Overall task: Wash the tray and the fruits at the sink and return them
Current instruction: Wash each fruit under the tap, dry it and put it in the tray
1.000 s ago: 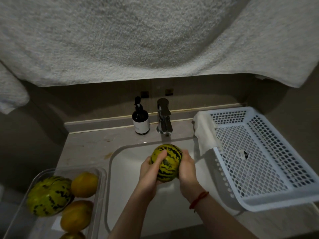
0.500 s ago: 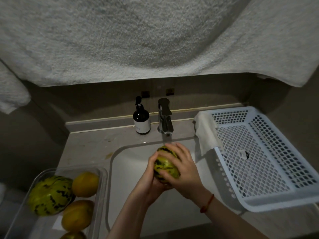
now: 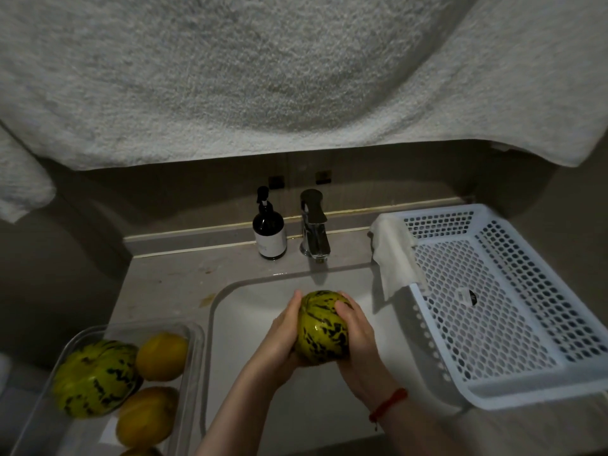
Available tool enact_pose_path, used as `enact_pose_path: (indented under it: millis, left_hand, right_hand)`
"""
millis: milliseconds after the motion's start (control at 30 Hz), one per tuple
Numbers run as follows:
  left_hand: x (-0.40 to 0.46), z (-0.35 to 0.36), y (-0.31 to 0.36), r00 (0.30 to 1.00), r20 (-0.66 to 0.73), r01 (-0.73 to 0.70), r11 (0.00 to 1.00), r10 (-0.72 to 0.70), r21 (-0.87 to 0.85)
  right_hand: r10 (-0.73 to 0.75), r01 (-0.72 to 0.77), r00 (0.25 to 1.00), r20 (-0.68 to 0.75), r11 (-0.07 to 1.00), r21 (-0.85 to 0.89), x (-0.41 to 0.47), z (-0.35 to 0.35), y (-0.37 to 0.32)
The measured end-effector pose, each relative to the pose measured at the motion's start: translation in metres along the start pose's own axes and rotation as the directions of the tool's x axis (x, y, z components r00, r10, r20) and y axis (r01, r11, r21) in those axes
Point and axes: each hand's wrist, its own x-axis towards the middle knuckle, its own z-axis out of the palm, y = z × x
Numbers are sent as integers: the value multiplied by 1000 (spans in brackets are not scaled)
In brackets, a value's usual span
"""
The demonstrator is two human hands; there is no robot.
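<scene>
— What are you holding, and where?

— You have the striped melon (image 3: 320, 327) over the white sink (image 3: 250, 327), below the faucet (image 3: 315, 225). Your left hand (image 3: 283, 334) cups its left side and underside with curled fingers; your right hand (image 3: 357, 334) wraps its right side, fingertips laid over the top. Both are clamped on it.

— And the containers?

— The clear tray (image 3: 194, 337) sits on the counter to your left, just beside the sink. In it you have a second striped melon (image 3: 95, 376) and two yellow-orange fruits (image 3: 162, 356), with the edge of another at the bottom of the frame. To your right, the white perforated basket (image 3: 526, 324) holds only a small dark-and-white item (image 3: 467, 296), too small to identify. A white cloth (image 3: 393, 255) hangs over its near-left corner.

— What has changed in the last half second?

— Your right hand has slid off the top of the melon to its right side, so more of the striped rind shows. Your left hand stays under it. The tray and basket have not moved.

— Any writing?

— The dark pump bottle (image 3: 268, 225) beside the faucet carries a pale label, but you cannot read its print.
</scene>
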Motion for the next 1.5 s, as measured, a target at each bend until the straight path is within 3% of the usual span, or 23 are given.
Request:
enact_pose_path:
  millis: [67,133,267,400,467,533,600,700,733,800,867,933,1000,1067,1100,1133,1200,1233,1267,1300,1333,1433,1500]
  left_hand:
    - [-2,1,-2,980,104,186,966,-170,-179]
    - [-4,1,-7,978,150,178,958,-146,-227]
    - [-2,-3,-18,975,4,-220,968,222,-121]
    - [4,-12,-16,897,57,-426,827,437,367]
    - [7,-12,-14,899,66,-416,795,433,442]
    - [11,-12,-16,901,33,-400,800,433,447]
    - [11,-14,-17,911,1,-381,837,413,393]
    - [12,-15,-22,954,50,-299,941,295,156]
    - [12,-13,-26,966,90,-246,969,243,25]
    - [12,-7,-31,976,185,-54,946,118,-319]
    - [13,-2,-34,958,282,140,774,52,-618]
    - [15,-1,-35,948,316,191,710,47,-678]
    - [19,0,-35,949,315,206,762,-2,-614]
    - [23,1,-31,957,286,202,823,-51,-531]
    - [24,2,-30,958,280,199,841,-60,-502]
    - [25,3,-29,960,276,194,845,-58,-497]
    - [25,2,-25,963,269,175,810,-23,-559]
    - [25,1,-23,964,265,167,788,-5,-592]
    - [24,1,-20,964,267,171,778,-4,-604]
    - [23,2,-17,962,272,183,787,-20,-590]
    - [22,4,-14,962,270,196,809,-47,-555]
    - [24,14,-12,986,161,103,916,-43,-387]
    - [25,14,-12,998,-20,-66,966,63,-252]
  right_hand:
    - [-72,71,997,-5,991,-111,0,0,-1]
    - [-141,144,990,30,962,-233,1,-2,-3]
    - [-204,224,974,94,863,-452,7,-2,-11]
    - [247,-240,969,-9,933,-269,10,0,-13]
    - [465,-456,885,34,878,-143,7,-2,-15]
    - [527,-516,849,34,841,-161,8,-3,-17]
    - [451,-457,888,-90,849,-265,12,-1,-12]
    - [-63,-41,980,-187,862,-506,18,1,2]
    - [-271,169,960,-74,766,-621,17,2,5]
    - [-518,550,783,345,316,-773,17,2,7]
    - [-473,738,540,696,-132,-662,23,-2,6]
    - [-438,758,470,766,-244,-604,29,-1,-1]
    - [-565,672,588,579,-58,-739,31,2,0]
    - [-521,388,853,30,595,-704,33,13,3]
    - [-380,227,916,-129,756,-614,33,17,7]
    - [-358,182,923,-143,731,-658,31,17,11]
    - [-591,457,777,219,289,-841,20,10,16]
    - [-599,591,659,455,40,-805,20,1,18]
    - [-549,668,590,593,-82,-740,27,-5,14]
    - [-509,686,613,605,-36,-726,33,-4,7]
    - [-496,646,699,515,130,-752,36,-1,1]
    - [-328,207,940,-95,768,-606,44,14,-7]
    - [-141,-5,958,-251,863,-505,43,19,-5]
